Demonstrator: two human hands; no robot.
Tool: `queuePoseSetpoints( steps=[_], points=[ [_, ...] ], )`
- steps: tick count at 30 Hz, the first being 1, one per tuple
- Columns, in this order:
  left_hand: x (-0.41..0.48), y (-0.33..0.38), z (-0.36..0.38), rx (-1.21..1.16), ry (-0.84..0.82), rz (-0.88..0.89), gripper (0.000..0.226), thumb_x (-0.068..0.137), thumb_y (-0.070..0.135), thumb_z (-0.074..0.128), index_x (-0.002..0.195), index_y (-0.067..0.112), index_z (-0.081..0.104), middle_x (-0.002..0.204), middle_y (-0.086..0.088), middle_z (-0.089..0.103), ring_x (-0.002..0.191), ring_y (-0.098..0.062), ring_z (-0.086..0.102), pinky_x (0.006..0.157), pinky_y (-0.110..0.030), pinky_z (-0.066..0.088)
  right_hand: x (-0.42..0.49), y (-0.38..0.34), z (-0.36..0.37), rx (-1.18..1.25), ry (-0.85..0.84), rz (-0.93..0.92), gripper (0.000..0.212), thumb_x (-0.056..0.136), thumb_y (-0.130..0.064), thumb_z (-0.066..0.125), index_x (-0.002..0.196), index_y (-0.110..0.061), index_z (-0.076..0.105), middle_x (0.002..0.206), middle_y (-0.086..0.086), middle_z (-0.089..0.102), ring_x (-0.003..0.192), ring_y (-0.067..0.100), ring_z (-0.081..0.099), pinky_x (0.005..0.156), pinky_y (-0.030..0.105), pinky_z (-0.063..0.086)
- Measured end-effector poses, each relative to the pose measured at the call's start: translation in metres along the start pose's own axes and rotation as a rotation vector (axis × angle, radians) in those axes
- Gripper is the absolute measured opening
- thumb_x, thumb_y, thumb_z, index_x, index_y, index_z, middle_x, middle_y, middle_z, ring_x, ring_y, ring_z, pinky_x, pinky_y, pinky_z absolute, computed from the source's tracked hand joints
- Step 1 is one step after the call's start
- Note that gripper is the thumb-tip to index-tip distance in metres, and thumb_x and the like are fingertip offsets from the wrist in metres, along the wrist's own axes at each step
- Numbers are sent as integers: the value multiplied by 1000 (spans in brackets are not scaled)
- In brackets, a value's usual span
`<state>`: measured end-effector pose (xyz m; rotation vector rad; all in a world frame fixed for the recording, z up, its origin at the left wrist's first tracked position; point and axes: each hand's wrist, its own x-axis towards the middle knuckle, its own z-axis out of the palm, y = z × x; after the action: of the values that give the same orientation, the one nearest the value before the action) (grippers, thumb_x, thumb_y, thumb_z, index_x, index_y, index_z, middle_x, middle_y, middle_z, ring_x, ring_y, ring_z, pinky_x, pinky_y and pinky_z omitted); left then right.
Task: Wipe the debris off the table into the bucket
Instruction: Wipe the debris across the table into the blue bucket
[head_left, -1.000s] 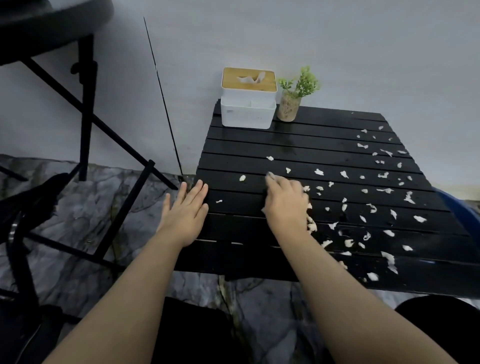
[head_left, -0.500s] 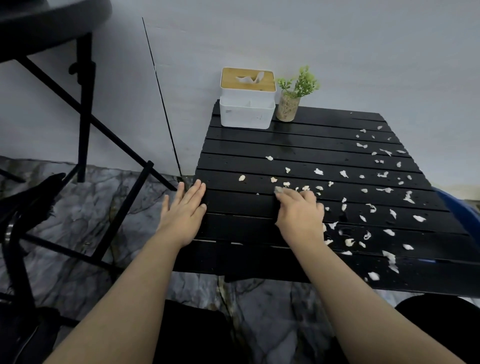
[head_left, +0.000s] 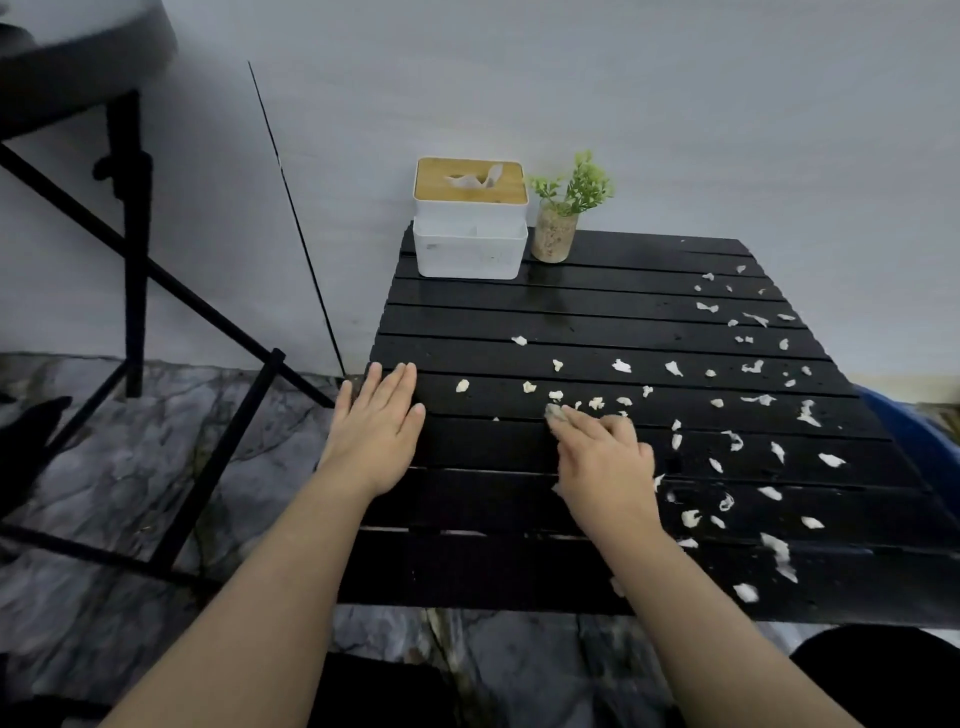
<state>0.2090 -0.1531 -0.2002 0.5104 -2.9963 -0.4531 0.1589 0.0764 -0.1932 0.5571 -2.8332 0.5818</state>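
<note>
Several white paper scraps (head_left: 727, 441) lie scattered over the middle and right of the black slatted table (head_left: 597, 291). My right hand (head_left: 605, 462) rests palm down among them, fingers bent, pressing what looks like a pale tissue wad (head_left: 554, 410) that peeks out at the fingertips; the rest of it is hidden under the hand. My left hand (head_left: 376, 431) lies flat with fingers together on the table's left edge, holding nothing. A sliver of the blue bucket (head_left: 930, 441) shows beyond the table's right edge.
A white tissue box with a wooden lid (head_left: 470, 218) and a small potted plant (head_left: 558, 228) stand at the table's back left against the wall. A black folding stand (head_left: 135, 249) is on the marble floor to the left.
My right hand has slid toward me and a little to the right across the slats, with the pale wad under it. My left hand has stayed on the left edge.
</note>
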Motion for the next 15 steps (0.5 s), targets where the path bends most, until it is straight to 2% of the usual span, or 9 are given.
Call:
queuePoseSetpoints(
  steps=[2, 5, 9, 11, 13, 15],
  points=[
    [13, 5, 4, 7, -22, 19, 53, 96, 36, 15, 145, 23, -1, 157, 8, -1, 142, -9, -10, 114, -33, -11, 10, -2, -2, 57, 72, 58, 31, 88, -15, 56, 115, -26, 63, 124, -12, 62, 103, 25, 50, 80, 41, 40],
    [20, 0, 10, 27, -24, 20, 53, 97, 33, 18, 146, 22, 2, 157, 7, -2, 142, -9, -10, 114, -32, -8, 43, -43, 8, 137, 141, -83, 32, 84, -15, 60, 115, -22, 63, 123, -7, 63, 101, 29, 52, 78, 44, 44],
    [20, -3, 15, 33, -12, 28, 53, 96, 34, 18, 145, 22, 2, 156, 7, -4, 142, -8, -12, 112, -29, -10, 79, -92, 49, -37, -112, -270, 39, 92, -24, 46, 131, -24, 44, 140, -7, 46, 116, 25, 40, 91, 43, 36],
    [20, -2, 15, 34, -7, 25, 53, 96, 33, 18, 145, 22, 2, 156, 7, -4, 142, -8, -12, 113, -29, -10, 75, -87, 58, -128, -115, -339, 39, 91, -25, 46, 129, -24, 45, 139, -6, 48, 116, 26, 41, 89, 44, 37],
    [19, -3, 14, 35, -5, 24, 53, 96, 34, 17, 146, 23, 2, 156, 7, -4, 142, -8, -11, 114, -30, -9, 68, -63, 55, -116, -53, -316, 38, 88, -23, 49, 126, -25, 50, 134, -7, 54, 112, 28, 45, 84, 43, 38],
    [18, -2, 14, 35, -8, 22, 53, 96, 34, 16, 145, 23, 2, 156, 7, -4, 142, -8, -12, 114, -30, -9, 68, -28, 44, -91, -16, -183, 40, 87, -20, 50, 126, -27, 53, 133, -9, 55, 112, 29, 45, 85, 42, 37]
  ],
)
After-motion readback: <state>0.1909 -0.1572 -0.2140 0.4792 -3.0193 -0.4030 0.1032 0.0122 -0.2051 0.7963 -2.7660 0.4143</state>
